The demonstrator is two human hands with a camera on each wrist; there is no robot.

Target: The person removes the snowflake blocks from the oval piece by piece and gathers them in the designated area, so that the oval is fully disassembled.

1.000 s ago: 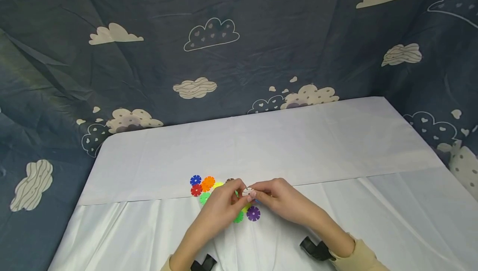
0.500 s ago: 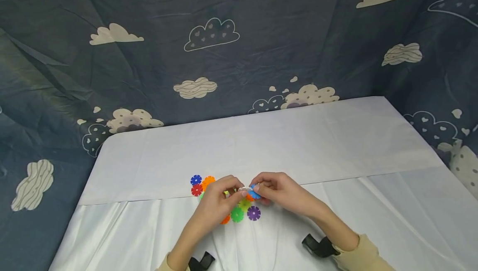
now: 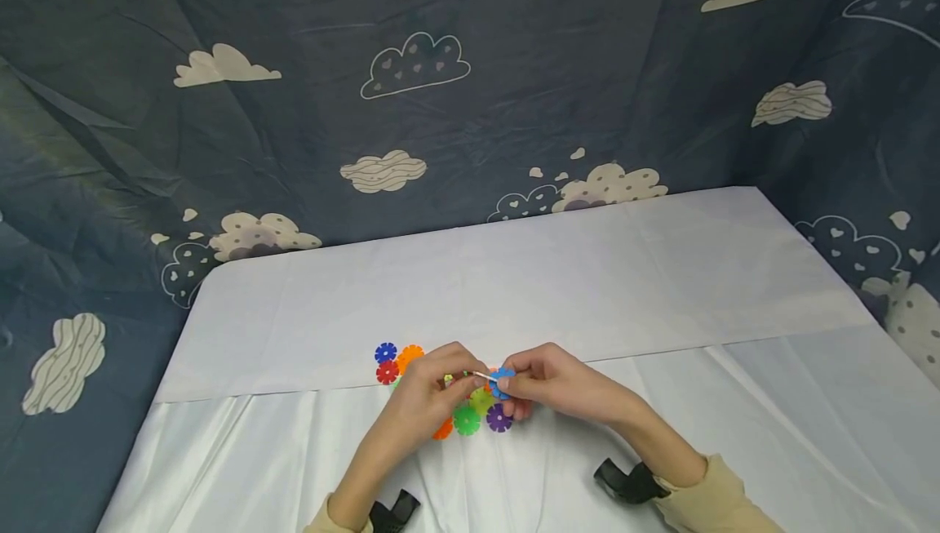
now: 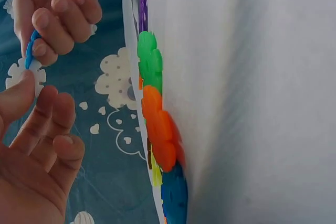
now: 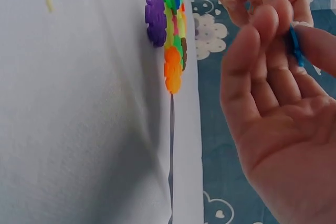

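Observation:
My left hand (image 3: 426, 394) pinches a white notched snowflake disc (image 4: 40, 76) between thumb and fingers. A blue snowflake disc (image 3: 498, 390) is pinched in my right hand (image 3: 561, 384), facing the left one. In the left wrist view the blue disc (image 4: 30, 51) stands edge-on across the white disc, their notched rims meeting. Both hands are held over a loose cluster of discs on the white cloth. Fingertips cover part of each held disc.
Under and around the hands lie a purple disc (image 3: 499, 418), a green disc (image 3: 467, 420), a yellow disc (image 3: 481, 400) and an orange disc (image 3: 443, 430). Farther left are a dark blue disc (image 3: 385, 353) and a red disc (image 3: 387, 372). A cloud-patterned curtain (image 3: 441, 125) hangs behind the table.
The white disc has turned from face-up to edge-on. My right hand has turned the blue disc into view and brought it against the white one.

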